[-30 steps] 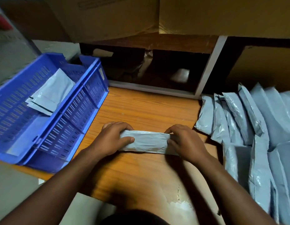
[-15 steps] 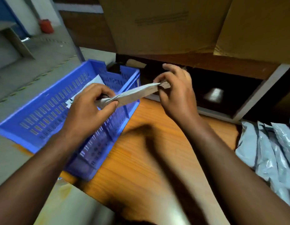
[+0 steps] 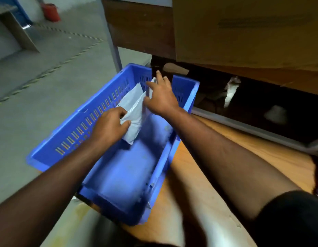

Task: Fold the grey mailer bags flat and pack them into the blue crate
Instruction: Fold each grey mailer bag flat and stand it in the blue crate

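Now my left hand (image 3: 110, 124) pinches folded mailer (image 3: 134, 120) by near corner, inside crate (image 3: 183, 132). My right hand (image 3: 160, 97), fingers spread and relaxed, touches mailer's far end against far wall. Second mailer (image 3: 132, 94) lies beneath. Crate sits on bench (image 3: 261, 145), overhanging left edge above floor (image 3: 38, 82).

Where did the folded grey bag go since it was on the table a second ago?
Both hands lifted the folded mailer bag off the wooden table and carried it left into the blue crate. The left hand still has a grip on its near end; the right hand has let go and spreads open over the bags at the far end. The crate stayed on the table's left side.
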Demonstrator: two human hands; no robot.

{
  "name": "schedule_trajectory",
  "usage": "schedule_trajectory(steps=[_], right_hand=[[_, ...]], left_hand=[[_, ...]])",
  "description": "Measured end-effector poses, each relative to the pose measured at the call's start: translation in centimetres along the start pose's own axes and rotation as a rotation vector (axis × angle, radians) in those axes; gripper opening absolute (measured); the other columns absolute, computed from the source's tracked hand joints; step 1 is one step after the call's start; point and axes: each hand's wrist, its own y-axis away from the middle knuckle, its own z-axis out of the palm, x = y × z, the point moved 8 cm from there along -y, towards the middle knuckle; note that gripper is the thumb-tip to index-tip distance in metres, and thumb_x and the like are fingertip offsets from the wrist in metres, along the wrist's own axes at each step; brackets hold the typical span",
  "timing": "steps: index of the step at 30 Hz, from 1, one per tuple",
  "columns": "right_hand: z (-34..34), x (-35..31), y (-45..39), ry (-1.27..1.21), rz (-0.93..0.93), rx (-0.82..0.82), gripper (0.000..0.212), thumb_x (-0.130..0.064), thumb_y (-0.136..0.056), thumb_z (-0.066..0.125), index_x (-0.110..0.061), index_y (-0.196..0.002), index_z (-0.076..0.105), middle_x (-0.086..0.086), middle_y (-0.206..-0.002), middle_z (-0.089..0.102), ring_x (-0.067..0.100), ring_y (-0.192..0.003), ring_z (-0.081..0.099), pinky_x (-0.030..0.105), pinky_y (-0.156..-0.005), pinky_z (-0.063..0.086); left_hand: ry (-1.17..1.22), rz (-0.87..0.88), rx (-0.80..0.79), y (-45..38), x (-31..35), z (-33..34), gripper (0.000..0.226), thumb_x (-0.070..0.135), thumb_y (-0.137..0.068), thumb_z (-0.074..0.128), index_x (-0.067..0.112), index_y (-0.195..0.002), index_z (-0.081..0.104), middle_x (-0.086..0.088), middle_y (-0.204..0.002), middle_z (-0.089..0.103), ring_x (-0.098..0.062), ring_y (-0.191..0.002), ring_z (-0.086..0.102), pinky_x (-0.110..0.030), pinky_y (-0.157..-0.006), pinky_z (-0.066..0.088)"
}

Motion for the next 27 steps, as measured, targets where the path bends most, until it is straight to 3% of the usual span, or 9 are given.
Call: schedule_trajectory(steps=[2,4,6,9,13,16,20,24,27], right_hand=[[3.0,0.8,-0.9,-0.029,0.192,-0.140,0.073,-0.031,-0.085,0.063,-0.026,-0.155,0.040,0.011,-0.167,0.026,0.035,-0.151,0.029,0.047,-0.117,0.038],[5.6,0.6,-1.0,-0.079,0.249,-0.299,0.057,-0.028,-0.091,0.059,-0.019,-0.147,0.051,0.011,-0.153,0.050,0.032,-0.136,0.051,0.040,-0.109,0.047],[7.7,0.1,-0.5,-0.114,0.291,-0.452,0.042,-0.016,-0.104,0.048,-0.005,-0.145,0.051,0.014,-0.146,0.053,0.033,-0.133,0.052,0.038,-0.108,0.045],[9.4,0.3,-0.2,-0.245,0.433,-0.520,0.039,-0.009,-0.103,0.046,0.000,-0.140,0.053,0.021,-0.136,0.057,0.036,-0.111,0.057,0.055,-0.102,0.052],[10.8,0.3,-1.0,-0.407,0.546,-0.502,0.040,-0.019,-0.104,0.043,-0.003,-0.140,0.050,0.023,-0.134,0.057,0.043,-0.115,0.061,0.060,-0.098,0.054],[11.9,0.5,-1.5,-0.504,0.630,-0.477,0.046,-0.028,-0.108,0.041,-0.009,-0.149,0.035,0.026,-0.139,0.047,0.050,-0.121,0.056,0.062,-0.097,0.054],[15.5,1.3,-2.7,-0.487,0.716,-0.567,0.043,-0.026,-0.107,0.048,0.002,-0.138,0.053,0.028,-0.132,0.060,0.049,-0.118,0.062,0.055,-0.101,0.054],[17.0,1.1,-4.2,-0.683,0.716,-0.433,0.066,-0.043,-0.097,0.055,-0.015,-0.150,0.027,0.020,-0.125,0.063,0.035,-0.099,0.068,0.046,-0.075,0.060],[17.2,1.5,-5.0,-0.809,0.710,-0.341,0.072,-0.044,-0.102,0.050,-0.025,-0.160,0.011,0.013,-0.141,0.054,0.033,-0.110,0.063,0.047,-0.080,0.057]], left_hand=[[-0.060,-0.025,-0.071,-0.9,-1.2,2.1,0.023,0.021,-0.089,0.072,0.011,-0.109,0.067,-0.014,-0.113,0.069,-0.037,-0.107,0.062,-0.042,-0.084,0.045],[-0.118,-0.025,-0.110,-1.7,-1.7,3.5,0.024,0.021,-0.091,0.070,0.008,-0.110,0.064,-0.017,-0.115,0.066,-0.039,-0.109,0.060,-0.043,-0.084,0.045],[-0.160,-0.011,-0.119,-2.3,-1.9,3.9,0.026,0.021,-0.092,0.067,0.007,-0.113,0.062,-0.017,-0.119,0.064,-0.040,-0.111,0.060,-0.045,-0.085,0.045],[-0.254,0.041,-0.080,-3.3,-2.4,3.3,0.026,0.018,-0.094,0.063,0.009,-0.118,0.059,-0.015,-0.121,0.060,-0.040,-0.110,0.060,-0.048,-0.082,0.048],[-0.482,0.201,0.025,-4.1,-2.5,3.0,0.053,0.019,-0.084,0.074,0.010,-0.134,0.056,-0.014,-0.124,0.060,-0.039,-0.111,0.059,-0.050,-0.084,0.047],[-0.455,0.164,-0.139,-4.0,-3.4,5.1,0.084,0.036,-0.090,0.068,0.007,-0.158,0.027,-0.016,-0.163,0.028,-0.033,-0.149,0.031,-0.049,-0.109,0.035],[-0.527,0.132,-0.259,-4.1,-4.0,7.1,0.094,0.046,-0.097,0.058,0.006,-0.162,0.003,-0.012,-0.171,0.003,-0.029,-0.158,0.003,-0.047,-0.124,0.015],[-0.557,0.119,-0.327,-4.7,-5.5,7.5,0.137,0.062,-0.073,0.080,0.005,-0.161,-0.007,-0.013,-0.170,-0.006,-0.031,-0.158,-0.004,-0.046,-0.128,0.007],[-0.553,0.193,-0.341,-5.2,-6.1,7.2,0.127,0.051,-0.083,0.078,0.006,-0.160,-0.011,-0.013,-0.170,-0.010,-0.030,-0.158,-0.006,-0.039,-0.127,0.003]])
